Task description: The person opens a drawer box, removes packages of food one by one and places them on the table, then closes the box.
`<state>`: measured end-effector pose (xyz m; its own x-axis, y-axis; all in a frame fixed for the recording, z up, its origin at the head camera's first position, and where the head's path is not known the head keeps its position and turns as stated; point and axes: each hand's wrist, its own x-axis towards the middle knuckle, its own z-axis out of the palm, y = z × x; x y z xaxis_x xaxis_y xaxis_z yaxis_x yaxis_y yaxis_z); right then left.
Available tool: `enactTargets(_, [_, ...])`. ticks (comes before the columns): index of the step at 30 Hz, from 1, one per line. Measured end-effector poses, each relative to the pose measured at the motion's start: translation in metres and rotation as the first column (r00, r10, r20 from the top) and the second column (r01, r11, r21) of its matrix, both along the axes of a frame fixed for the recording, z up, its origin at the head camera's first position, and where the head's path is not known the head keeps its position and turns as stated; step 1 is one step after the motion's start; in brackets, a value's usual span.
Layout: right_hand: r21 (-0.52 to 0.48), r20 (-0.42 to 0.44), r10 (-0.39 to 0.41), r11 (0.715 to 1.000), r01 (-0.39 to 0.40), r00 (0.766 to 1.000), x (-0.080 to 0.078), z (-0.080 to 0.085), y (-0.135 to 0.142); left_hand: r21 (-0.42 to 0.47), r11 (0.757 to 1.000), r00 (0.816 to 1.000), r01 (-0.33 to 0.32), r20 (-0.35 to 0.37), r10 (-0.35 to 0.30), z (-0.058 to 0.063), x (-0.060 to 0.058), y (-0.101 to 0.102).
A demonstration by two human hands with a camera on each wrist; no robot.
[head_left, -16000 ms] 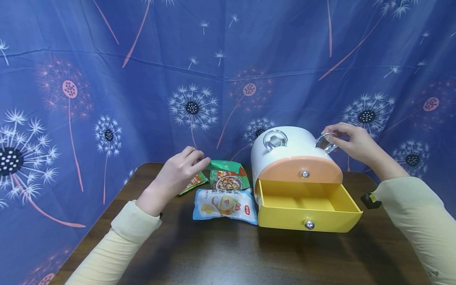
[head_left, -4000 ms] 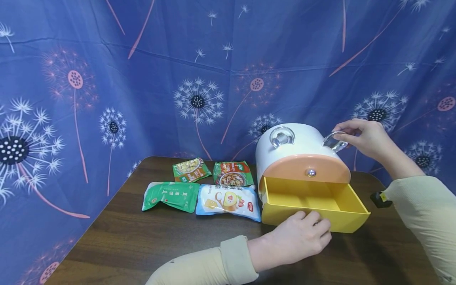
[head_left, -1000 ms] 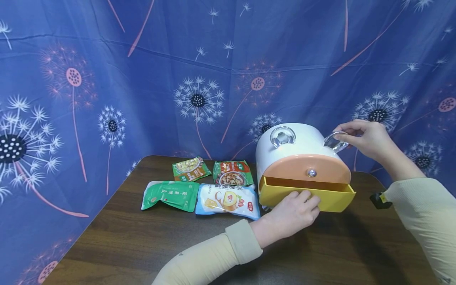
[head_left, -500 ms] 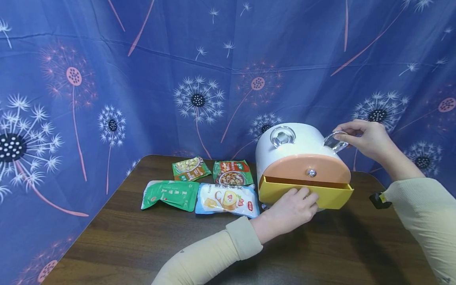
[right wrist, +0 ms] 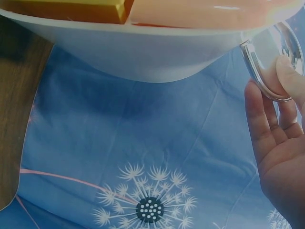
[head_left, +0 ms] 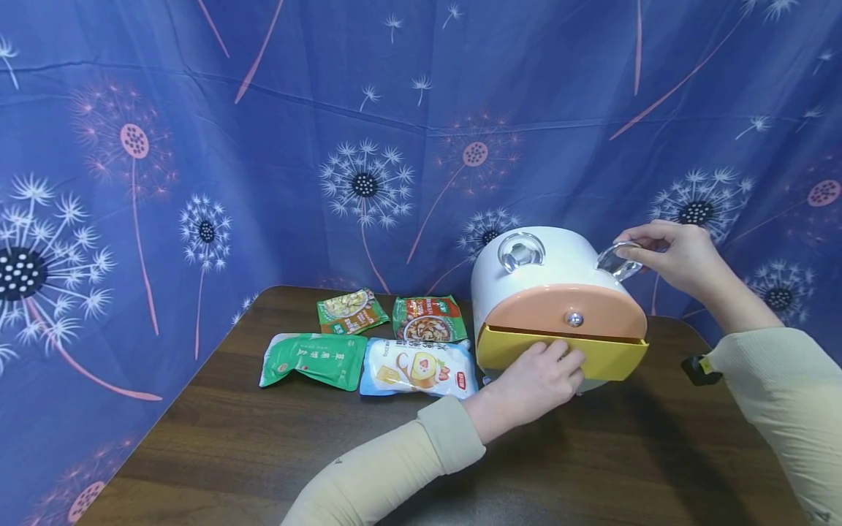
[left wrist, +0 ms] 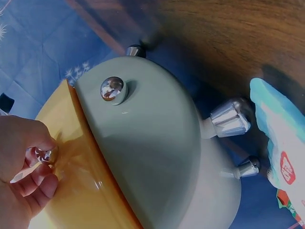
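Fingers (left wrist: 46, 186) of left hand (head_left: 536, 381) round knob (left wrist: 46, 156), right hand (head_left: 680, 256) round silver ear (head_left: 618, 261), lettering (head_left: 331, 361) on green pouch (head_left: 309, 365) unclear

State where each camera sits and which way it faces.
Head: worn on the head, facing forward and down at the white cabinet and packets; left hand, right hand and sleeves show.
Left wrist: on that wrist, facing the yellow drawer; left hand pinches its knob.
Right wrist: on that wrist, facing the silver handle; right hand grips it.
Head and left wrist share the yellow drawer.
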<state>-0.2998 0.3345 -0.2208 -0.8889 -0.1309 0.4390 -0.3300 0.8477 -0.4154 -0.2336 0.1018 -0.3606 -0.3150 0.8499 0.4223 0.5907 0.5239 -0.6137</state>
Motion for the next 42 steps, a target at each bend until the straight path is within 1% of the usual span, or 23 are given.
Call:
enactTargets(7, [0.002, -0.009, -0.002, 1.000, 0.002, 1.000, 0.001, 0.000, 0.000, -0.012, 1.000, 1.000, -0.015, 0.007, 0.015, 0.000, -0.003, 0.001])
enactTargets(18, [-0.004, -0.030, 0.018, 1.000, -0.019, 0.999, 0.001, -0.002, 0.000, -0.010, 1.000, 0.999, -0.022, 0.027, 0.022, 0.000, -0.008, 0.002])
enactTargets(23, [-0.001, -0.036, 0.019, 1.000, -0.019, 0.999, 0.000, -0.002, 0.000, 0.020, 1.000, 1.000, -0.006, 0.021, 0.006, 0.000, -0.011, 0.002])
enactTargets(31, [-0.001, -0.018, 0.011, 1.000, -0.011, 1.000, 0.000, -0.001, 0.001, 0.029, 1.000, 0.999, -0.001, 0.032, 0.000, -0.001, -0.013, 0.003])
enactTargets(36, [-0.016, -0.009, 0.028, 0.999, -0.028, 1.000, 0.001, -0.001, 0.000, 0.028, 1.000, 0.999, -0.004, 0.040, 0.003, 0.000, -0.012, 0.003])
enactTargets(42, [-0.033, 0.001, 0.041, 0.999, -0.041, 0.999, 0.001, -0.002, 0.000, 0.025, 1.000, 0.999, -0.011, 0.031, 0.010, 0.000, -0.012, 0.004])
